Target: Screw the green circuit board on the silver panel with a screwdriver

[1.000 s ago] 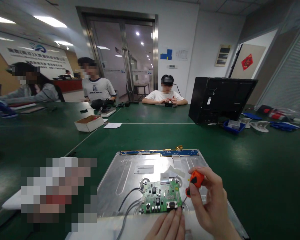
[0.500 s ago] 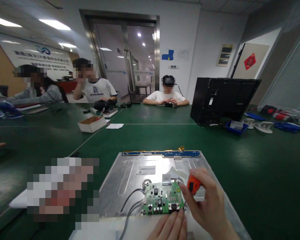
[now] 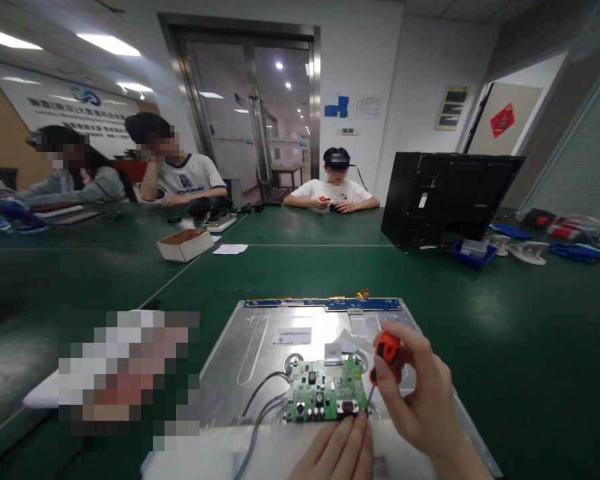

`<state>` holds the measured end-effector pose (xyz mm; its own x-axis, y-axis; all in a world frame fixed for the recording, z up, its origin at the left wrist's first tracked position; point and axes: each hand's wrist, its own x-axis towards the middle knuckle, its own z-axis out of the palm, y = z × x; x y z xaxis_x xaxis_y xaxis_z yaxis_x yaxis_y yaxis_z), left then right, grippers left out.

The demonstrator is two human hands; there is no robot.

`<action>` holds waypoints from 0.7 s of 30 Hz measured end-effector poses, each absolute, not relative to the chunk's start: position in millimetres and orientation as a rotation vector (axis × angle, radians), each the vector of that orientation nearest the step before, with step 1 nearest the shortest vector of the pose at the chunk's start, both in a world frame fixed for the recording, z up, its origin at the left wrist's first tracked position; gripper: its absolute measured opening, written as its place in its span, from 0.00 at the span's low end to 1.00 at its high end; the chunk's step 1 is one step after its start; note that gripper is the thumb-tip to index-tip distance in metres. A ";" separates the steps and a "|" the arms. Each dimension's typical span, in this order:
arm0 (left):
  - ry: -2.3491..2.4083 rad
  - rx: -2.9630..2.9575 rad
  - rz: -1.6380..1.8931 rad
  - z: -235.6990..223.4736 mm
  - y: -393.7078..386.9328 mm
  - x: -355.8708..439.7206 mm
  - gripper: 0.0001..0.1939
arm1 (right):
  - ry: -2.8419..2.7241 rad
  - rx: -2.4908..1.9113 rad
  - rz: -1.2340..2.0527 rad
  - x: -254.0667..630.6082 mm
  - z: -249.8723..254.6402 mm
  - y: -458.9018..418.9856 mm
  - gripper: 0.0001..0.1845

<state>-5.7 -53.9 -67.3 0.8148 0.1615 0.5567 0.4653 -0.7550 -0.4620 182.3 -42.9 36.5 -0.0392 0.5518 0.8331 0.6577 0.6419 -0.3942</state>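
In the head view, a green circuit board lies on the silver back of a display panel. My right hand is closed round an orange-and-black screwdriver. The thin shaft slants down to the board's near right corner; whether the tip sits in a screw cannot be made out. Against the board's near edge rest the outstretched fingers of my left hand, side by side and lying flat. Grey cables run off the board's left side, and a white ribbon cable leaves its far edge.
On the green table are a white box, a black monitor, a blue tray and white papers. A blurred-out object lies left of the panel. Several other people sit round the table.
My right hand has tipped the screwdriver, so its handle stands higher and the shaft now shows. My left hand stays at the board's edge. Across the table, a person now holds something orange.
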 end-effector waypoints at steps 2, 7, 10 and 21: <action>-0.458 -2.398 -0.659 -67.7 -54.0 -6.0 0.15 | -1.705 -0.993 -0.160 184.3 38.1 -41.4 0.16; -0.466 -2.414 -0.677 -66.9 -55.1 -6.2 0.15 | -1.708 -0.947 -0.201 184.7 36.6 -38.1 0.15; -0.471 -2.424 -0.679 -65.0 -55.3 -5.8 0.15 | -1.713 -0.941 -0.146 183.3 34.1 -38.2 0.17; -0.472 -2.411 -0.676 -65.3 -55.3 -5.3 0.15 | -1.718 -0.984 -0.075 183.1 27.3 -43.4 0.20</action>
<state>-5.3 -55.3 -65.3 0.8083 0.1722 0.5630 0.4691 -0.7661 -0.4393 183.1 -43.4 27.3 -0.0541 0.5680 0.8212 0.6375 0.6527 -0.4094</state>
